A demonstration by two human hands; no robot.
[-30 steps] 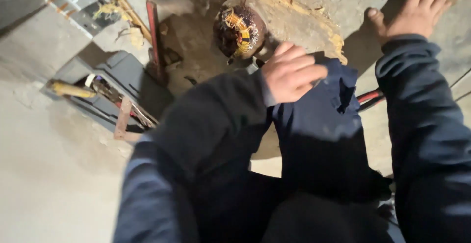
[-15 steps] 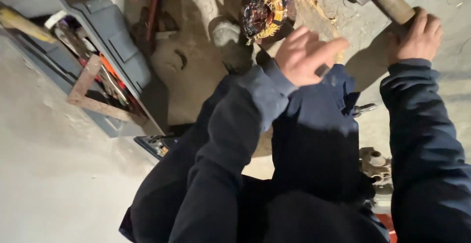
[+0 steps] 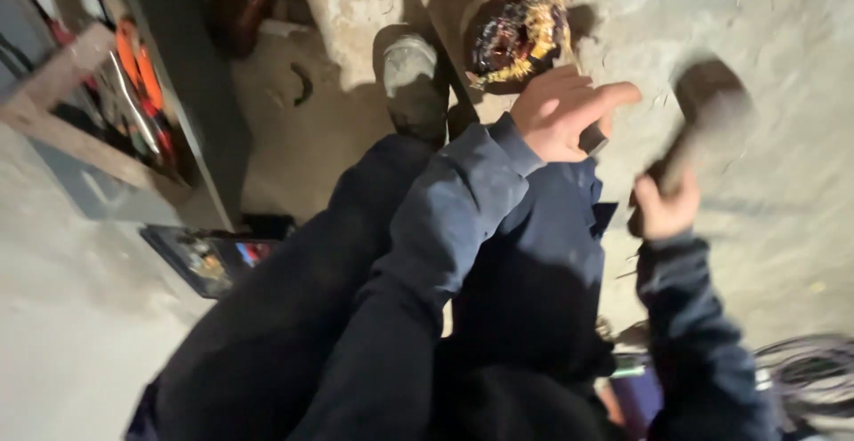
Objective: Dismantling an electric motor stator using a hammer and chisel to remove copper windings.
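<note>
A round motor part with copper-coloured windings (image 3: pixel 518 36) lies on the concrete floor ahead of me. My left hand (image 3: pixel 569 112) hovers just below it, fingers curled around a short dark tool (image 3: pixel 594 141) whose end sticks out under the palm. To the right, my right hand (image 3: pixel 667 205) grips the handle of a hammer; its head (image 3: pixel 712 94) is blurred and raised above the floor, right of the left hand. My dark blue sleeves and trousers fill the lower middle of the view.
My shoe (image 3: pixel 411 76) rests left of the wound part. An open grey toolbox (image 3: pixel 116 94) with orange-handled tools stands at the far left. A dark flat device with a lit screen (image 3: pixel 213 258) lies near my leg. Coiled cables (image 3: pixel 801 370) sit at the lower right.
My right hand went from flat and open on the floor to gripping the hammer, which is now lifted and blurred. My left hand stayed near the wound part.
</note>
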